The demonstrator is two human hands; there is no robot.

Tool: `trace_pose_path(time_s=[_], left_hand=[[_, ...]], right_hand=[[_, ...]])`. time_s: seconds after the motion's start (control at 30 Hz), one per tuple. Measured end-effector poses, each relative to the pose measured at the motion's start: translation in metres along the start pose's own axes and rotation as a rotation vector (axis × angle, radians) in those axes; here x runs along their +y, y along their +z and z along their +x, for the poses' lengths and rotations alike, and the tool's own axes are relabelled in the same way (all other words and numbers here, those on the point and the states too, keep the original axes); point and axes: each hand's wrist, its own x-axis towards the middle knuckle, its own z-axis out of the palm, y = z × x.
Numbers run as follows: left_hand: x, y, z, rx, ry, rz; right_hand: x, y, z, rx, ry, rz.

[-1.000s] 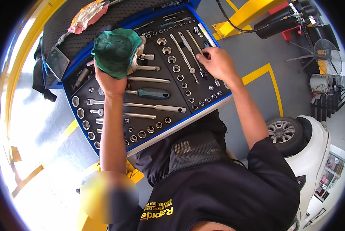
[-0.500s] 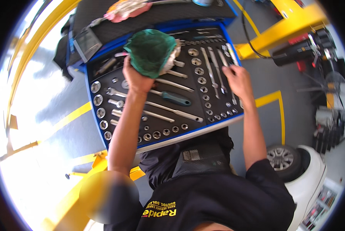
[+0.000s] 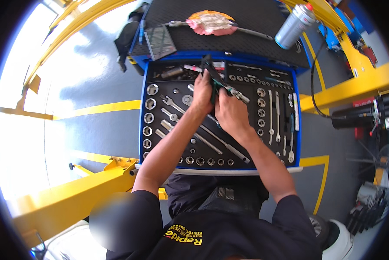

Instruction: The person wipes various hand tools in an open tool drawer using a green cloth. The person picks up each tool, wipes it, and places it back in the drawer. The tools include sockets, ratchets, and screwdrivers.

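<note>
Dark green bundle: held in front of the body, above the back half of the open drawer; black upper end; folds too dark to be read.
Left hand: closed round the near left side of the bundle.
Right hand: closed on the right side of the bundle, fingers curled; exact finger contact hidden.
Silvery piece: seen jutting out above the right hand; whether it is joined to the bundle cannot be told.
Obstruction: the drawer's middle is covered by both hands and forearms; long bars are partly hidden.
Drawer left: large sockets set in a column.
Drawer right: smaller sockets, slim wrenches and a white tube along the edge.
Cabinet top: stained cloth laid over a metal rod; spray can to the right; flat dark case to the left.
Flanks: yellow beams on both sides; black hose hung at right.
</note>
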Motion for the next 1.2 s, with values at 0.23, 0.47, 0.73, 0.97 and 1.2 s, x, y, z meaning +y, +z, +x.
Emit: trace_pose_path(time_s=[0.23, 0.47, 0.73, 0.97, 1.2], left_hand=[[0.017, 0.009, -0.006, 0.164, -0.014, 0.196], [-0.006, 0.012, -0.012, -0.092, 0.058, 0.261], [0.023, -0.001, 0.007, 0.012, 0.1, 0.173], [-0.001, 0.023, -0.028, -0.085, 0.139, 0.501], [0.017, 0.008, -0.003, -0.033, 0.108, 0.25]], right_hand=[[-0.006, 0.0, -0.012, 0.072, 0.031, 0.489], [0.017, 0.007, -0.002, 0.216, 0.045, 0.623], [-0.002, 0.003, -0.008, 0.232, -0.045, 0.465], [0.011, 0.005, -0.007, 0.351, 0.023, 0.423], [0.002, 0.0, -0.009, 0.294, -0.063, 0.384]])
